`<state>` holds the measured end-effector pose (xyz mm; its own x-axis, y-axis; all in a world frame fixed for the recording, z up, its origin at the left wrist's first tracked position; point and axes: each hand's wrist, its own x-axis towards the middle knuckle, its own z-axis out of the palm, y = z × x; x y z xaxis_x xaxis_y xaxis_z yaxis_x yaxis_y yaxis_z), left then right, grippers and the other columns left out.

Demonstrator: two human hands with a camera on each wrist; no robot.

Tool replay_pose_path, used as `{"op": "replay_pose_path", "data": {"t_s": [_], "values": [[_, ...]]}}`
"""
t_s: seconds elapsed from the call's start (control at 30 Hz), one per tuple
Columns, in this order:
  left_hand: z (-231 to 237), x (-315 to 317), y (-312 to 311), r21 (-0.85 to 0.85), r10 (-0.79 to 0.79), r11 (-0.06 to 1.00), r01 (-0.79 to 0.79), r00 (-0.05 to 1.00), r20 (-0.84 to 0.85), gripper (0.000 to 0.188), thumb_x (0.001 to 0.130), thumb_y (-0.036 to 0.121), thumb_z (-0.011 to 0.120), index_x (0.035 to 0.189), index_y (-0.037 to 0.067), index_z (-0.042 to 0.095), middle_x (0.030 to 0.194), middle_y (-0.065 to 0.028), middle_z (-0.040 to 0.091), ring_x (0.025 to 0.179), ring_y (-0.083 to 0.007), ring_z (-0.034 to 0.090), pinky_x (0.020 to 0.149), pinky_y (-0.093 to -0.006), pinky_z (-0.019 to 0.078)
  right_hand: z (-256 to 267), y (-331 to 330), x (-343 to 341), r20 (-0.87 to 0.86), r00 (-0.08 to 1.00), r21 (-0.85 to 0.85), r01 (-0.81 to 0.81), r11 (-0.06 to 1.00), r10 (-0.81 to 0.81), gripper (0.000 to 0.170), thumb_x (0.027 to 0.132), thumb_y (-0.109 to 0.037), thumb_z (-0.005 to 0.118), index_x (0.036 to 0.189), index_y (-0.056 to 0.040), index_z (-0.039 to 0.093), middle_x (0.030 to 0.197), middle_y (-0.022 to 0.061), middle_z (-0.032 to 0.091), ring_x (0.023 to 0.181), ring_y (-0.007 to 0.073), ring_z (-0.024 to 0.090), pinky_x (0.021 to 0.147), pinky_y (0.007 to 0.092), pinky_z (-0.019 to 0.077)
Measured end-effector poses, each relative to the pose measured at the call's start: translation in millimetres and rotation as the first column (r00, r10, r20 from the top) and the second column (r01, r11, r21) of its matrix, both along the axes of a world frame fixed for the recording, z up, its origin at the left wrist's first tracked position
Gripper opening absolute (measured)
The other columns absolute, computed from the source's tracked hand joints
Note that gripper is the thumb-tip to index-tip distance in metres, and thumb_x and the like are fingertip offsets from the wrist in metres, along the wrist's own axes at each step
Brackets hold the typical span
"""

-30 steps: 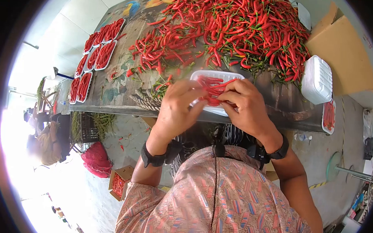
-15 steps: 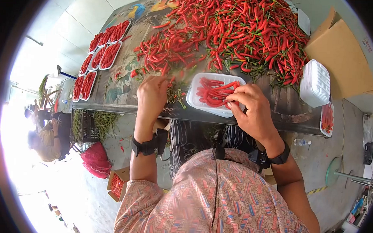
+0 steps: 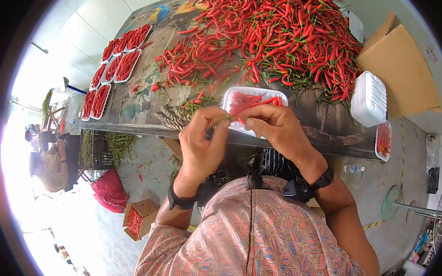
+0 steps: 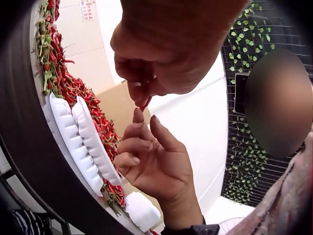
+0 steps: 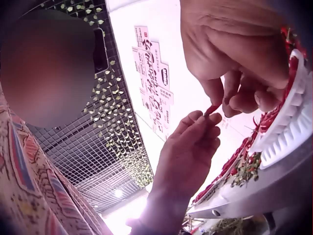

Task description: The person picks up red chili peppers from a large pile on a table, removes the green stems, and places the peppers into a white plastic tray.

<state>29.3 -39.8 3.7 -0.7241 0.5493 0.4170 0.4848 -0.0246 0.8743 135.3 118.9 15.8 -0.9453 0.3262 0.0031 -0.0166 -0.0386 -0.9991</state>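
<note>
A small red chili pepper (image 5: 211,108) bridges the fingertips of both hands, just in front of the table edge. My left hand (image 3: 204,142) pinches its stem end between thumb and index finger. At the other end, the curled thumb and index finger of my right hand (image 3: 284,135) hold the chili. Right behind the hands, a white plastic tray (image 3: 282,95) lies on the table with red chilies (image 3: 246,99) in it, partly covered by the right hand. A second white tray (image 4: 73,147) shows under it in the left wrist view.
A large heap of chilies (image 3: 302,38) covers the back of the table (image 3: 145,77). Filled trays (image 3: 127,65) stand at the left; a stack of white trays (image 3: 369,99) and a cardboard box (image 3: 403,66) stand at the right. Stems and scraps (image 3: 195,105) lie left of the tray.
My left hand went left, away from the tray, then came back to meet the right hand. The right hand moved from over the tray toward the left, to a chili between both hands.
</note>
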Motion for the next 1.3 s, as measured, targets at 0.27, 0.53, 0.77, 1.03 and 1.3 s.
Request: {"op": "replay_pose_path", "data": {"t_s": [0.27, 0.53, 0.77, 1.03, 1.3], "values": [[-1, 9, 11, -0.085, -0.122, 0.991, 0.1, 0.942, -0.313, 0.017, 0.086, -0.004, 0.069, 0.101, 0.001, 0.063, 0.092, -0.0117, 0.072, 0.082, -0.0239, 0.071, 0.073, -0.0324, 0.0547, -5, 5, 4, -0.07, 0.997, -0.307, 0.021, 0.951, -0.045, 0.017, 0.097, -0.009, 0.064, 0.109, 0.0021, 0.07, 0.083, -0.0033, 0.06, 0.067, 0.004, 0.042, 0.06, 0.0214, 0.0353], [-3, 12, 13, -0.127, -0.125, 0.987, 0.101, 0.972, -0.201, 0.011, 0.084, 0.005, 0.071, 0.094, 0.003, 0.067, 0.08, -0.012, 0.07, 0.069, -0.0291, 0.068, 0.065, -0.0355, 0.0535, -10, 3, 6, -0.133, 0.982, -0.153, 0.116, 0.981, -0.137, 0.009, 0.094, -0.005, 0.068, 0.101, -0.0013, 0.07, 0.09, -0.0006, 0.067, 0.072, 0.004, 0.052, 0.065, 0.0211, 0.0419], [3, 5, 7, -0.416, -0.137, 0.899, 0.138, 0.99, 0.033, 0.017, 0.081, 0.011, 0.074, 0.094, 0.002, 0.068, 0.072, -0.0132, 0.067, 0.062, -0.0304, 0.067, 0.061, -0.0349, 0.0532, -6, -8, 6, -0.507, 0.862, 0.593, 0.341, 0.729, 0.01, 0.015, 0.083, -0.004, 0.076, 0.097, -0.0042, 0.071, 0.092, 0.0063, 0.07, 0.071, 0.0102, 0.062, 0.061, 0.0248, 0.0492], [5, 14, -16, -0.255, -0.187, 0.951, 0.177, 0.982, -0.017, 0.022, 0.079, 0.01, 0.078, 0.096, 0.0, 0.067, 0.083, -0.0085, 0.065, 0.074, -0.0202, 0.062, 0.07, -0.0319, 0.0498, -5, -3, 4, -0.281, 0.958, 0.519, 0.095, 0.85, 0.065, 0.014, 0.079, 0.0, 0.078, 0.09, -0.0012, 0.07, 0.093, 0.0054, 0.067, 0.07, 0.0106, 0.058, 0.062, 0.025, 0.0472], [-34, -4, -95, -0.122, 0.153, 0.978, -0.171, 0.977, -0.147, 0.009, 0.081, -0.002, 0.07, 0.089, 0.0, 0.067, 0.079, -0.0091, 0.066, 0.066, -0.0163, 0.063, 0.061, -0.0287, 0.0498, 1, -20, -7, -0.127, 0.98, 0.551, -0.062, 0.832, 0.156, 0.014, 0.084, -0.001, 0.072, 0.098, -0.0011, 0.072, 0.093, 0.0054, 0.067, 0.079, 0.0127, 0.063, 0.069, 0.0256, 0.0482]]}}
